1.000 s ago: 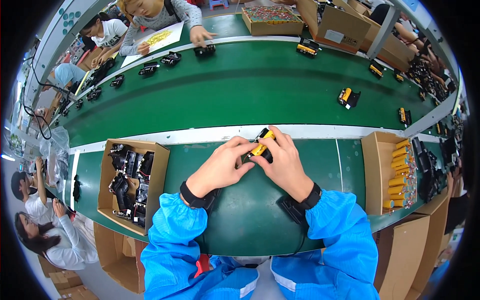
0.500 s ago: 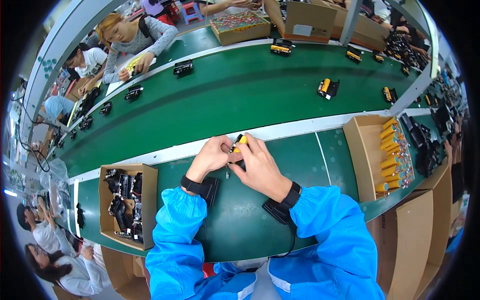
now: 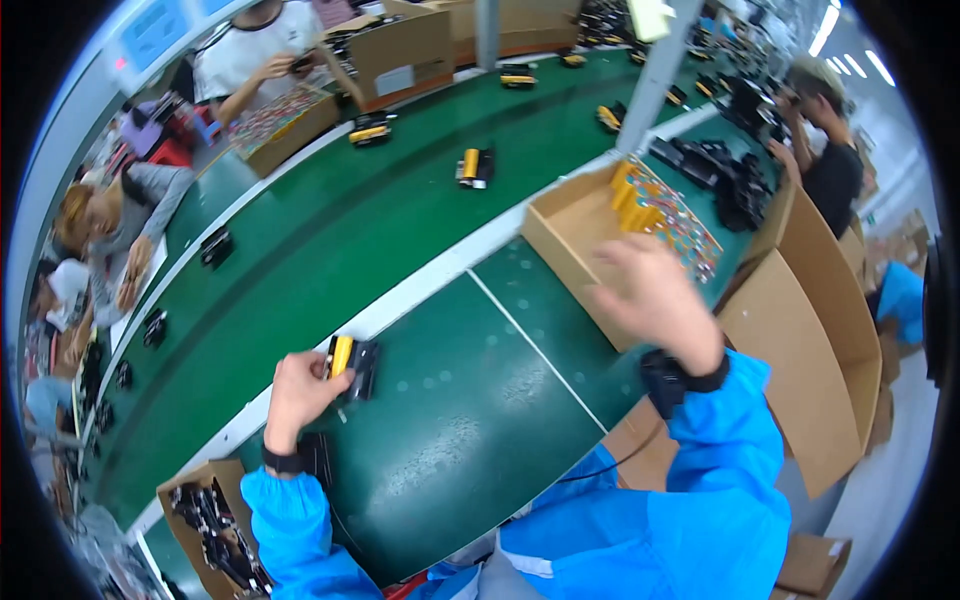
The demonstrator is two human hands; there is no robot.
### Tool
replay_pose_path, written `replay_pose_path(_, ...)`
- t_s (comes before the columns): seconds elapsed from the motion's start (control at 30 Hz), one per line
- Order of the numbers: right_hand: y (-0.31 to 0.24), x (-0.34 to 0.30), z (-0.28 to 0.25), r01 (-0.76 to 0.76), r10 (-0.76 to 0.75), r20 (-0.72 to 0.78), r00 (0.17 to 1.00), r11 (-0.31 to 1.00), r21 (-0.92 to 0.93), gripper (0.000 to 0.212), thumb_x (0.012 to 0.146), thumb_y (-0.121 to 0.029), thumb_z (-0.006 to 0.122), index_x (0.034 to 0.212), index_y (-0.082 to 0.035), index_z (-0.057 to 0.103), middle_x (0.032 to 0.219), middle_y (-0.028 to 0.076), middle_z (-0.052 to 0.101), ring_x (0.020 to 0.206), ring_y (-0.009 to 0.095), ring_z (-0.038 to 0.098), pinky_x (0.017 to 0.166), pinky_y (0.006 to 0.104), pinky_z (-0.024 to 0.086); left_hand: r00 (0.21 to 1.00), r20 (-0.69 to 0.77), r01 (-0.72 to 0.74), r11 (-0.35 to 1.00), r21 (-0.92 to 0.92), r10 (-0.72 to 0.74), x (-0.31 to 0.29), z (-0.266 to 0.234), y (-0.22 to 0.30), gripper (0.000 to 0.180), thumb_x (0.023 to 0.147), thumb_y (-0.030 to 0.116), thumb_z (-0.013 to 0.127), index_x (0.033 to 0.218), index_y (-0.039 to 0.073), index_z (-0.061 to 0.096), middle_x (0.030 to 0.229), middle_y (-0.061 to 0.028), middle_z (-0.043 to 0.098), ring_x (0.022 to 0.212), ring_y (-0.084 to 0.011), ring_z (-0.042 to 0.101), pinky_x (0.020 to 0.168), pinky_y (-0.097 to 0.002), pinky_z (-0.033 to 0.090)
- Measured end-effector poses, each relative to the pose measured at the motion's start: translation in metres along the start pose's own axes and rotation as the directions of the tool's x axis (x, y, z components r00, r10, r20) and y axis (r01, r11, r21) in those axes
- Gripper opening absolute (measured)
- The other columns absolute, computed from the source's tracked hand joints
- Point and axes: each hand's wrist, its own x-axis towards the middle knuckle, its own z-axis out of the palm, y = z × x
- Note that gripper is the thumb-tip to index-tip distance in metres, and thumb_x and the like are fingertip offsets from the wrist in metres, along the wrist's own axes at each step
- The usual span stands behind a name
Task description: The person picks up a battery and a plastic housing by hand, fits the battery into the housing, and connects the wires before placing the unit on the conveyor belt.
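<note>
My left hand (image 3: 305, 390) is closed on a black plastic housing (image 3: 361, 372) with a yellow battery cell (image 3: 342, 356) set along its side. The housing rests at the table's far edge, beside the white rail. My right hand (image 3: 660, 300) is over the near side of a cardboard box (image 3: 570, 225), blurred by motion. Its fingers look spread, and I see nothing held in them. Rows of yellow cylindrical cells (image 3: 640, 205) with wired ends fill the far part of that box.
A green conveyor (image 3: 330, 240) carries black housings, several with yellow cells (image 3: 470, 168). At lower left stands a carton of black parts (image 3: 215, 530). Black parts (image 3: 715, 175) lie beyond the cell box. A metal post (image 3: 655, 85) rises by the belt. Co-workers sit across it and at right.
My right hand has left the housing and moved right to the cell box. My left hand keeps the housing. The view has swung to the right.
</note>
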Motion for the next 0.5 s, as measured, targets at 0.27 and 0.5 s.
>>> replay_pose_path(0.27, 0.080, -0.059, 0.014, -0.282, 0.307, 0.146, 0.940, 0.944, -0.170, 0.026, 0.066, -0.010, 0.073, 0.088, 0.001, 0.069, 0.077, 0.023, 0.066, 0.076, 0.039, 0.065, 0.069, 0.0429, 0.052, 0.978, -0.109, 0.172, 0.984, -0.046, -0.176, 0.104, -0.026, -0.030, 0.045, 0.075, 0.041, 0.073, 0.078, -0.003, 0.070, 0.063, -0.0103, 0.066, 0.059, -0.0176, 0.065, 0.059, -0.0315, 0.052)
replay_pose_path(0.5, 0.041, -0.059, -0.004, -0.229, 0.219, -0.361, 0.906, 0.973, 0.016, 0.023, 0.081, -0.012, 0.071, 0.099, 0.000, 0.064, 0.091, 0.014, 0.064, 0.085, 0.024, 0.062, 0.078, 0.0348, 0.049, 0.957, 0.033, 0.289, 0.948, -0.133, -0.287, 0.149, -0.050, -0.064, 0.048, 0.074, 0.045, 0.075, 0.088, -0.001, 0.072, 0.072, -0.0130, 0.069, 0.068, -0.0225, 0.068, 0.068, -0.0340, 0.054)
